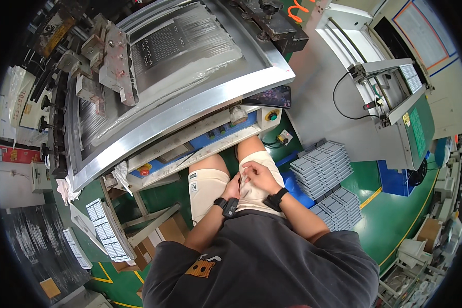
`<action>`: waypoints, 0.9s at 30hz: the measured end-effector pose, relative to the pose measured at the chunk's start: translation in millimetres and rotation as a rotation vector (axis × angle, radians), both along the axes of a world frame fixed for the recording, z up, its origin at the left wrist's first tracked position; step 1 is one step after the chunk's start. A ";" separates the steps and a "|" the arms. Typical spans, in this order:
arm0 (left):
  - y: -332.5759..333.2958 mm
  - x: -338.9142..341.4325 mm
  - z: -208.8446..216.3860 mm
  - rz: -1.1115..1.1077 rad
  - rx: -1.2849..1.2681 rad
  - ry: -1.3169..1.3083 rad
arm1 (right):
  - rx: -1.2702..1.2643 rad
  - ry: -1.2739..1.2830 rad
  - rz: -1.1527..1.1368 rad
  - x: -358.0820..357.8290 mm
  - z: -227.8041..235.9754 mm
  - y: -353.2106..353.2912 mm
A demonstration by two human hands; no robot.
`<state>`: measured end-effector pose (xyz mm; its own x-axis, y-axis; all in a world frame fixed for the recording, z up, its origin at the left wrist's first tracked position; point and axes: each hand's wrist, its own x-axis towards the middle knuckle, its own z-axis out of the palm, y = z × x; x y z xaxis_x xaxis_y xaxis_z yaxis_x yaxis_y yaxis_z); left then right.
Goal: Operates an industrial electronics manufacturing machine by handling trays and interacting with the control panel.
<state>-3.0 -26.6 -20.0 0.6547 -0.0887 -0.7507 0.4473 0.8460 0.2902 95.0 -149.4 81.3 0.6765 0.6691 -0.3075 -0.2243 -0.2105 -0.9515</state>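
My left hand [232, 189] and my right hand [261, 176] rest together over my lap, above light shorts [208, 190]. The right fingers are curled in towards the left hand, with their tips close to it. My left fingers are pressed together, pointing away from me. Whatever lies between the fingers, if anything, is too small or hidden to make out. Ahead of my knees stands a screen-printing machine with a metal-framed screen [190, 115]. A squeegee holder [119, 64] sits over the screen's left part. Both hands are well apart from the machine.
A phone [269, 96] lies at the machine's front right corner, above a green button [272, 116]. Grey slotted trays [321, 167] are stacked to my right. White printed panels [108, 231] stand at left near a cardboard box [161, 237]. A grey-white machine [318, 77] stands far right.
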 end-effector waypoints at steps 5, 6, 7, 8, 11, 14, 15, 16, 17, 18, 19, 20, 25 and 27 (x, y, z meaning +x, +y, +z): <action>-0.2 2.4 1.6 -0.020 0.020 0.021 | -0.033 0.102 -0.022 4.6 8.4 -1.7; -0.3 2.8 3.5 -0.019 0.010 -0.005 | -0.050 0.072 -0.021 5.6 10.0 -1.8; -0.6 2.0 5.8 -0.025 0.008 0.001 | -0.054 0.081 -0.025 6.1 11.2 -1.8; -0.4 2.0 7.8 -0.027 -0.005 -0.011 | -0.049 0.130 -0.031 6.8 11.9 -1.4; 0.0 3.0 11.8 -0.014 0.003 -0.024 | -0.072 0.114 -0.024 9.2 11.0 0.4; 1.2 3.9 13.7 -0.004 0.003 0.012 | -0.071 0.139 -0.024 10.2 8.7 1.3; 1.3 4.5 14.4 -0.006 0.007 0.015 | -0.070 0.102 -0.019 10.7 8.1 1.5; 1.0 4.5 15.3 -0.007 0.012 0.019 | -0.072 0.107 -0.020 11.0 7.8 1.4; 1.1 4.7 16.4 -0.009 0.003 0.023 | -0.077 0.145 -0.026 11.2 7.6 1.6; 1.3 5.3 17.5 -0.014 0.007 0.022 | -0.076 0.114 -0.019 11.6 7.6 1.6; 1.3 5.4 18.7 -0.019 -0.003 0.021 | -0.079 0.118 -0.019 11.9 7.7 1.6; 1.5 5.8 19.6 -0.024 -0.028 0.016 | -0.075 0.155 -0.022 12.4 7.7 1.6; 2.9 5.6 19.4 -0.030 -0.008 0.026 | -0.076 0.148 -0.013 13.2 6.2 1.9; 3.7 4.4 17.7 -0.034 -0.012 0.020 | -0.074 0.151 -0.014 12.8 4.9 2.7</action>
<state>1.3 -22.9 -2.3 0.6359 -0.1197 -0.7624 0.4815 0.8336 0.2707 107.9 -146.7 86.3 0.6281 0.6316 -0.4545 -0.3675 -0.2741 -0.8887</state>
